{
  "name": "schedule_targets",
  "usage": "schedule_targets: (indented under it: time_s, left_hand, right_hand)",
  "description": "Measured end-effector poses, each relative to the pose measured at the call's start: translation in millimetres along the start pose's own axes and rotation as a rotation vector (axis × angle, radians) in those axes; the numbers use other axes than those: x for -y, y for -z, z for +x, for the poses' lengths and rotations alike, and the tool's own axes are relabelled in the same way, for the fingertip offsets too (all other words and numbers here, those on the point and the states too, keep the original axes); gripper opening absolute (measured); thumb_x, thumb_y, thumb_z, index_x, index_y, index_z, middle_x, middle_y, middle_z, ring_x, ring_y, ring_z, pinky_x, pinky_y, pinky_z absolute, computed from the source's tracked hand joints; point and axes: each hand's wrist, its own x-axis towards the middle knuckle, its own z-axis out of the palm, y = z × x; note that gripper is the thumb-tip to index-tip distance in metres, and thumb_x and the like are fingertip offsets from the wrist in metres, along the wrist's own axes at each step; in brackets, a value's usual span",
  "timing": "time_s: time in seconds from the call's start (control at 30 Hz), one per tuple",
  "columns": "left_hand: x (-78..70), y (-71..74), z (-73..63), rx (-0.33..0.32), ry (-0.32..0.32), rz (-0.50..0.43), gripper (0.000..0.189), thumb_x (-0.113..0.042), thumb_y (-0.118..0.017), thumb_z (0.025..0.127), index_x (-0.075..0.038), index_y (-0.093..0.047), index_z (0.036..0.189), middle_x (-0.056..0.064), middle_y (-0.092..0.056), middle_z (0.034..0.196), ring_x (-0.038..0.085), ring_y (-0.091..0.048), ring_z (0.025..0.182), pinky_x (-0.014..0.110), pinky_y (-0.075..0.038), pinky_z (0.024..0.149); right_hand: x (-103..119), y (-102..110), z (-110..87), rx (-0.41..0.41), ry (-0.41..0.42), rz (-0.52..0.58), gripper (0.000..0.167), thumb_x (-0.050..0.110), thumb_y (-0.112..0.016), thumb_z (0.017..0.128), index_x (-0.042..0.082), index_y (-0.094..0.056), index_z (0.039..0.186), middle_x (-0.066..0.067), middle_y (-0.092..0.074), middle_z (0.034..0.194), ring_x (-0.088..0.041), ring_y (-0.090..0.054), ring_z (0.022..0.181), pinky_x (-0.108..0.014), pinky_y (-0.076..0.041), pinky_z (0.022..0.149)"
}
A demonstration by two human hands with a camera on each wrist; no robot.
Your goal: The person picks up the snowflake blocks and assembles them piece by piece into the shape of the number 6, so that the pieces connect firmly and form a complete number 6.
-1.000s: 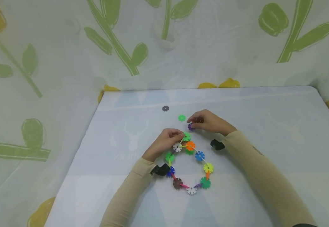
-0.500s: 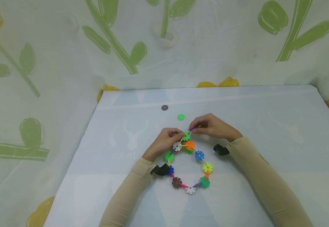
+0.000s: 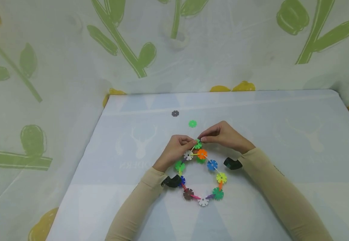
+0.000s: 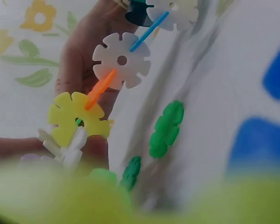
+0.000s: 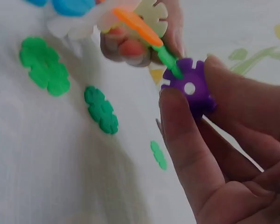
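Note:
A ring of slotted, flower-shaped plastic discs [image 3: 221,175] in several colours lies on the table in the head view. At its far end my left hand [image 3: 174,151] pinches a bright green disc [image 3: 198,145]. My right hand [image 3: 226,136] meets it from the other side, pinching a purple disc [image 5: 199,99] between thumb and finger. In the right wrist view, a green disc's edge [image 5: 168,59] meets a slot of the purple disc; how deep it sits is unclear. White discs [image 4: 107,53] and a yellow disc [image 4: 63,112] joined by an orange one show in the left wrist view.
Beyond the hands lie a loose green disc [image 3: 192,124] and a dark grey disc [image 3: 175,113]. Black wrist cameras [image 3: 172,181] sit close to the ring. A patterned cloth wall [image 3: 222,50] stands behind the table's far edge.
My right hand has brought the purple disc down and slightly left, turned it edge-on, and put it against the green disc. My left hand has kept its grip almost in place.

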Motion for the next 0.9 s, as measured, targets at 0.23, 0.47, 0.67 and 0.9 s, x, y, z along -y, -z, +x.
schedule_targets:
  time_s: [0.23,0.47,0.67,0.9]
  left_hand:
    - [-0.8,-4.5,-1.7,-0.025,0.002,-0.006,0.025,-0.019,-0.066,0.102,0.002,-0.078,0.107,0.017,-0.08,0.095,0.006,-0.069,0.077,0.019,-0.052,0.071]
    - [-0.7,-0.3,-1.1,0.041,0.042,0.07,0.031,-0.03,-0.061,0.105,-0.004,-0.073,0.116,0.009,-0.077,0.09,0.012,-0.053,0.075,0.023,-0.043,0.072]
    - [-1.3,2.5,-1.2,0.093,0.1,0.07,0.044,-0.042,-0.06,0.104,-0.01,-0.062,0.133,0.012,-0.078,0.113,0.015,-0.063,0.094,0.028,-0.046,0.082]
    - [-1.2,2.3,1.1,0.074,0.071,0.066,0.046,-0.042,-0.064,0.102,-0.007,-0.07,0.131,0.006,-0.081,0.11,0.015,-0.069,0.112,0.035,-0.051,0.106]
  right_hand:
    - [1.0,-2.7,-0.3,-0.011,-0.021,-0.007,0.022,0.015,-0.08,0.091,0.006,-0.081,0.111,-0.011,-0.08,0.111,-0.02,-0.076,0.107,-0.023,-0.058,0.09]
    - [-2.0,-2.5,0.4,0.008,-0.056,0.071,0.03,0.017,-0.078,0.093,0.001,-0.076,0.118,-0.014,-0.078,0.116,-0.016,-0.077,0.102,-0.03,-0.06,0.093]
    - [-1.3,-5.0,2.8,0.047,-0.053,0.103,0.034,0.013,-0.069,0.1,-0.005,-0.069,0.129,-0.02,-0.075,0.122,-0.024,-0.077,0.107,-0.034,-0.06,0.094]
    - [1.9,-0.9,6.9,0.073,-0.06,0.022,0.041,0.017,-0.066,0.102,-0.006,-0.063,0.136,-0.02,-0.075,0.122,-0.028,-0.077,0.105,-0.037,-0.061,0.094]
